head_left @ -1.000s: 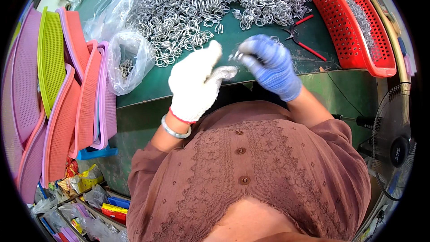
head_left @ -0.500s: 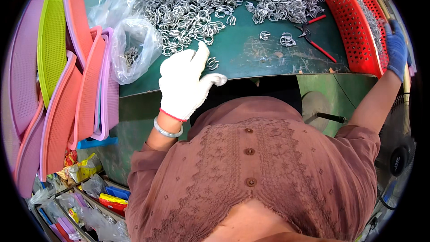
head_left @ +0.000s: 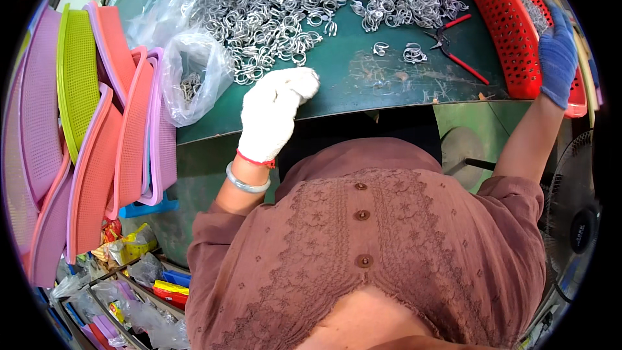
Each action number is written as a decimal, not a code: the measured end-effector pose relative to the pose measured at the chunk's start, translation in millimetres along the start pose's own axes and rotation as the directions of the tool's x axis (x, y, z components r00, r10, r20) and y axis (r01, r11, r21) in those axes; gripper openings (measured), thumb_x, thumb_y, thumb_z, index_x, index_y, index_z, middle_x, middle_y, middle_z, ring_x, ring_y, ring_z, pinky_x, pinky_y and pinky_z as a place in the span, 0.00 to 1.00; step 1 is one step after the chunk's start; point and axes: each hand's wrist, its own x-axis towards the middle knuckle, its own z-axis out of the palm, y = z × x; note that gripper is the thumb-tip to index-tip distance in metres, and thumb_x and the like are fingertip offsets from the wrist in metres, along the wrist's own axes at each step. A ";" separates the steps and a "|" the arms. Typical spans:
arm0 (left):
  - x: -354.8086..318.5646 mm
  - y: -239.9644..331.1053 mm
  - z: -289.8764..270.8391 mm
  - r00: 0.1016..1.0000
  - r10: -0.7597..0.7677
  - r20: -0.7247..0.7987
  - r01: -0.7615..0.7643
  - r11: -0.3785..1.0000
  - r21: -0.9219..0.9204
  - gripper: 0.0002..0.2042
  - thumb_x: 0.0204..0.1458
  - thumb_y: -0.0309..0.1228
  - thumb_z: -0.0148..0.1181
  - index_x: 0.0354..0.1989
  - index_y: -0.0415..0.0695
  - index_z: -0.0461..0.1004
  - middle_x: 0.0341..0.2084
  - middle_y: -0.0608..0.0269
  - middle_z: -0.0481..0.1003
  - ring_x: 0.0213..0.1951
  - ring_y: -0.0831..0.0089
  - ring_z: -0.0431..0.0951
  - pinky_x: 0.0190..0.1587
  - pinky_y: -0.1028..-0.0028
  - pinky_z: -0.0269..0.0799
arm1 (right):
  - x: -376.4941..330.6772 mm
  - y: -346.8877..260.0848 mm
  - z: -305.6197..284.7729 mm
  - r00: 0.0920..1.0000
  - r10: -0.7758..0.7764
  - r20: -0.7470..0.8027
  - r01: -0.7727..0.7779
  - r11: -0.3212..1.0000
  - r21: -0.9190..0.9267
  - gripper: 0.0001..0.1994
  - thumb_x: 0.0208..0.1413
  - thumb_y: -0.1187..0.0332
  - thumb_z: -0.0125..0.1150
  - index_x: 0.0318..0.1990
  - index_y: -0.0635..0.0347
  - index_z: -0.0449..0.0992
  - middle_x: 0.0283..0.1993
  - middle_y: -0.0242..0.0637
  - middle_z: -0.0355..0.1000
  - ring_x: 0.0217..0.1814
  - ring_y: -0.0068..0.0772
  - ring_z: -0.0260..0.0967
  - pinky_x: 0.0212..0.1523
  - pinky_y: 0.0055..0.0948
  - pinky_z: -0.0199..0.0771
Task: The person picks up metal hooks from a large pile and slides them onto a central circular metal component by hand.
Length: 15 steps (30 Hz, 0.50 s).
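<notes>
My left hand (head_left: 277,107), in a white knit glove, is at the table's near edge with its fingers curled closed. What they hold is hidden inside the glove. Just beyond it lies a heap of silvery metal ring clips (head_left: 278,39). My right hand (head_left: 560,58), in a blue glove, reaches to the far right, over the side of a red perforated basket (head_left: 502,32). Its fingers are stretched out beside grey metal pieces (head_left: 528,6) in the basket. A loose ring clip (head_left: 380,48) and a small cluster of clips (head_left: 414,53) lie mid-table.
Red-handled pliers (head_left: 461,65) lie beside the basket. A clear plastic bag (head_left: 194,78) with some clips stands left of my left hand. Stacked pink, purple and green baskets (head_left: 81,84) fill the left side. A fan (head_left: 580,227) stands at the lower right.
My left hand has closed its spread fingers and covers the spot where a loose ring clip lay; that clip no longer shows. My right hand has shifted slightly left and up along the basket.
</notes>
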 end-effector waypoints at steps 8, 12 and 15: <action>14.9 3.2 8.4 0.920 -0.137 0.367 0.344 0.727 -0.594 0.23 0.61 0.45 0.48 0.45 0.31 0.71 0.36 0.53 0.76 0.37 0.62 0.75 0.43 0.65 0.71 | -6.0 -11.7 -2.2 0.938 -0.208 -0.279 0.205 0.978 -0.042 0.24 0.49 0.76 0.55 0.55 0.43 0.73 0.60 0.42 0.65 0.58 0.42 0.65 0.56 0.34 0.67; 17.7 0.3 19.2 0.883 -0.145 0.446 0.416 0.680 -0.604 0.24 0.59 0.47 0.50 0.46 0.32 0.69 0.36 0.52 0.75 0.35 0.61 0.75 0.43 0.64 0.72 | -37.2 -95.2 -16.6 0.971 -0.237 -0.033 0.211 0.786 0.581 0.18 0.49 0.67 0.64 0.49 0.54 0.76 0.58 0.43 0.66 0.60 0.44 0.63 0.61 0.36 0.62; 15.8 -1.8 23.7 0.881 -0.132 0.454 0.427 0.634 -0.645 0.24 0.63 0.44 0.43 0.45 0.30 0.70 0.35 0.52 0.75 0.37 0.65 0.76 0.44 0.66 0.72 | -72.3 -156.5 -3.4 0.847 -0.502 0.173 0.141 0.527 0.838 0.21 0.47 0.64 0.66 0.50 0.57 0.74 0.58 0.44 0.66 0.61 0.47 0.62 0.61 0.36 0.61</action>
